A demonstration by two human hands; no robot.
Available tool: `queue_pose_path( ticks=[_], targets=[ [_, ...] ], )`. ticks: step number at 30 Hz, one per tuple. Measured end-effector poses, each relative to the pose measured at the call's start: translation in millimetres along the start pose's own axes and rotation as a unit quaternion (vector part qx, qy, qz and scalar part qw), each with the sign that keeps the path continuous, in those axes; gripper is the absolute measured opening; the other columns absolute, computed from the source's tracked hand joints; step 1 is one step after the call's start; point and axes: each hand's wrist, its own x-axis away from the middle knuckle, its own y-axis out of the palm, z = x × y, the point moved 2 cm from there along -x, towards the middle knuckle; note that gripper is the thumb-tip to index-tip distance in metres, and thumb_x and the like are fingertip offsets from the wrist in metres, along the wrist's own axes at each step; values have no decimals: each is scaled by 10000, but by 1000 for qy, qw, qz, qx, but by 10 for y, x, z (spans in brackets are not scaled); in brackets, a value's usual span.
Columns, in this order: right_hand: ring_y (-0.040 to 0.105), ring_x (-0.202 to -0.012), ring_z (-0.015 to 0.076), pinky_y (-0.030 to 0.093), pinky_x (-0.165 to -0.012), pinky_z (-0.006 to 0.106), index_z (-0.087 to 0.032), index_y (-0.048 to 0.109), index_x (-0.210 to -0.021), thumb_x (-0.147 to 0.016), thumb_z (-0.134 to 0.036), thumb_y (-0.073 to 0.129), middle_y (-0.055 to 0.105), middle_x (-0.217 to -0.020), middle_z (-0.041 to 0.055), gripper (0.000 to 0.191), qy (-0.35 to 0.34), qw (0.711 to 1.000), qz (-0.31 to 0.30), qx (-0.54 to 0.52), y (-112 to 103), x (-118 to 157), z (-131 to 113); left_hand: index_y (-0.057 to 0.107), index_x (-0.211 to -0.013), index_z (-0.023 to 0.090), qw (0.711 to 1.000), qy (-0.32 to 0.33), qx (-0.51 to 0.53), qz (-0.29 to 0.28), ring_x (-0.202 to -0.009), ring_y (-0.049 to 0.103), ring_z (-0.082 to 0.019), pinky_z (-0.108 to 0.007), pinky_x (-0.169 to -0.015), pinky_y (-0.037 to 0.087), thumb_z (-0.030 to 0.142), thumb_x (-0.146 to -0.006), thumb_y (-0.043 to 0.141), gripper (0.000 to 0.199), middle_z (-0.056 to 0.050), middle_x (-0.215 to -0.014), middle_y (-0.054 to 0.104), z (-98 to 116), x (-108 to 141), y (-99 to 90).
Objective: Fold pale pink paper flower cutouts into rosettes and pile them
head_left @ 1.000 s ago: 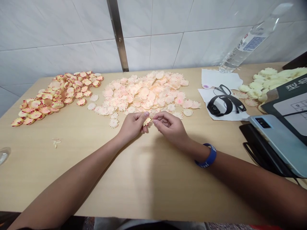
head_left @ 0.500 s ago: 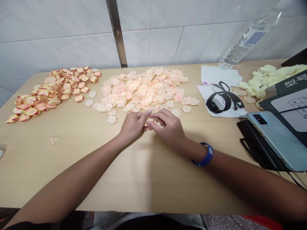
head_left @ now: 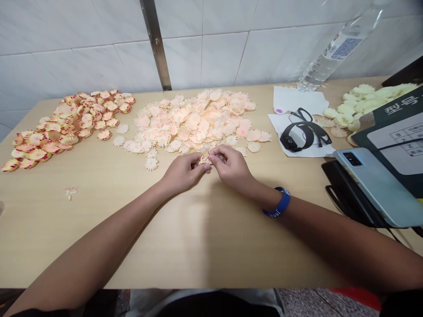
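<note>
Between my fingers is a small yellowish flower-shaped piece with red petal tips (head_left: 205,158). My left hand (head_left: 184,174) is closed on its left side, thumb in front. My right hand (head_left: 231,166) pinches its right side with thumb and fingertips. Just beyond both hands spreads a heap of flat, pale pink, toothed-edge flower discs (head_left: 194,121). To the left lies a pile of cupped, red-tipped yellow flower pieces (head_left: 84,116), which look like the held one. My fingers partly cover the held piece.
At right are a smartwatch (head_left: 292,140), glasses (head_left: 300,115) on white paper, a phone (head_left: 376,185) over a black object, and a dark printed box (head_left: 396,132). Pale green discs (head_left: 363,103) and a clear bottle (head_left: 337,48) stand near the tiled wall. Small scraps (head_left: 70,192) lie at left.
The flower piece now shows more between my fingers, its red tips visible. My left thumb has moved down and my right fingers have come in onto the piece. The view has shifted slightly.
</note>
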Motion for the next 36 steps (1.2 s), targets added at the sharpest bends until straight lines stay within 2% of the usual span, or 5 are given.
queue_pose_path(
  ticks=[8,17,25,29,36],
  targets=[
    [494,-660,149,355,-622,280,-175,539,-684,-822,-278,549,562,-673,12,172,77,982,-159,-64,-134,-121,15,708,-800,129,996,-23,64,-64,-577,534,-110,-223,-559,405,401,-894,559,325,-36,-678,652,10,-21,-73],
    [384,-540,106,326,-587,269,-186,475,-561,-842,-383,631,429,-527,-26,377,121,902,-357,-211,-305,-162,-9,703,-813,117,979,-5,148,-140,-755,652,-166,-266,-707,505,451,-843,640,342,-112,-838,741,61,-27,-110],
    [364,-470,86,270,-473,245,-168,568,-688,-800,-500,657,424,-505,-53,362,145,953,-200,-174,-141,-70,-58,692,-818,132,993,-25,105,48,-690,616,-132,-213,-611,450,293,-782,613,183,-18,-766,704,39,-13,-34],
    [359,-446,81,258,-455,247,-169,572,-709,-810,-493,634,411,-495,-65,345,114,969,-156,-156,-43,-21,-88,699,-853,130,991,-17,114,73,-699,604,-136,-225,-629,442,285,-788,578,207,-24,-764,696,-5,-28,-18],
    [381,-472,83,297,-476,242,-171,533,-677,-841,-421,608,443,-522,-43,308,171,956,-181,-158,-145,-54,-133,630,-738,159,985,18,-94,147,-577,474,-110,-236,-550,332,217,-771,545,108,19,-627,582,-51,-21,-67]
  ],
)
